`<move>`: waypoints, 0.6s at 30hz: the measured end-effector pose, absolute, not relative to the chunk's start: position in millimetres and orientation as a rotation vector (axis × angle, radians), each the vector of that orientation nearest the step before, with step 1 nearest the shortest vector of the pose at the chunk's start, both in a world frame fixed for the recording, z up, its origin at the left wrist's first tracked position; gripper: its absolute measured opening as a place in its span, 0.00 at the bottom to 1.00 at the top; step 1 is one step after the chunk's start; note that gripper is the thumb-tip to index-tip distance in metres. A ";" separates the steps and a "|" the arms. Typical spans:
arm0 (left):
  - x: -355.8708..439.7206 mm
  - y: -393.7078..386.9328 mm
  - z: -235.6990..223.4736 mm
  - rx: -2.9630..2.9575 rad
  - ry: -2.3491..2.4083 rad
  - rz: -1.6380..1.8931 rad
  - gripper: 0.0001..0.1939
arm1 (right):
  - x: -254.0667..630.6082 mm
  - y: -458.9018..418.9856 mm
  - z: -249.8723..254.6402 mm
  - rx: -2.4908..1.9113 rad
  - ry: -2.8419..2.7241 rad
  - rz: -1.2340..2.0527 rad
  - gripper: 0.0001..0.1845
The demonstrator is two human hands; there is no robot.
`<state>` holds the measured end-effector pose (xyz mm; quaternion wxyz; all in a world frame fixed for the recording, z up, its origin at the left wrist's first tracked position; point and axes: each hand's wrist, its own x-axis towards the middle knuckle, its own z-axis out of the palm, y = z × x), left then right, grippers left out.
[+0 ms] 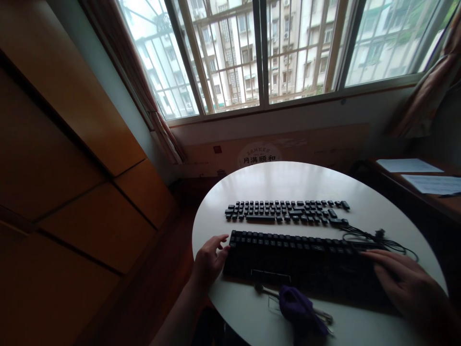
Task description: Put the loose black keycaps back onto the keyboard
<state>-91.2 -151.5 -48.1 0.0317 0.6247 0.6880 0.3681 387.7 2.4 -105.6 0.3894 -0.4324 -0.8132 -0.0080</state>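
Note:
A black keyboard lies on the round white table, with keycaps along its far rows and a dark, bare-looking near part. My left hand grips its left end, thumb and forefinger against the edge. At the right end, my right hand is closed over the keyboard, fingers long and close together; shadow hides much of its grip. Loose black keycaps stand in rows beyond the keyboard. Nearer me lie a purple cloth-like item and a thin metal tool.
A coiled black cable lies behind the keyboard's right end. Paper sheets rest on a brown desk at the right. Wooden cabinets stand at the left, and a barred window is ahead.

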 end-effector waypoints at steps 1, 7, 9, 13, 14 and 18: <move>-92.9 -149.7 -47.3 1.839 2.116 1.140 0.19 | 387.8 2.8 -106.4 -1.098 -2.067 -0.020 0.18; -95.6 -135.9 -41.1 1.641 2.152 0.966 0.20 | 391.2 5.6 -111.6 -1.113 -2.094 0.003 0.19; -93.7 -133.2 -40.6 1.627 2.181 0.932 0.20 | 391.0 6.1 -111.2 -1.109 -2.087 0.000 0.19; -91.3 -132.8 -40.3 1.610 2.155 0.937 0.21 | 389.7 6.6 -109.4 -1.099 -2.074 0.012 0.18; -91.1 -133.1 -40.2 1.614 2.156 0.938 0.21 | 389.4 6.6 -109.2 -1.100 -2.072 0.023 0.18; -90.5 -133.5 -39.5 1.632 2.162 0.946 0.20 | 388.7 6.4 -108.7 -1.115 -2.064 0.040 0.19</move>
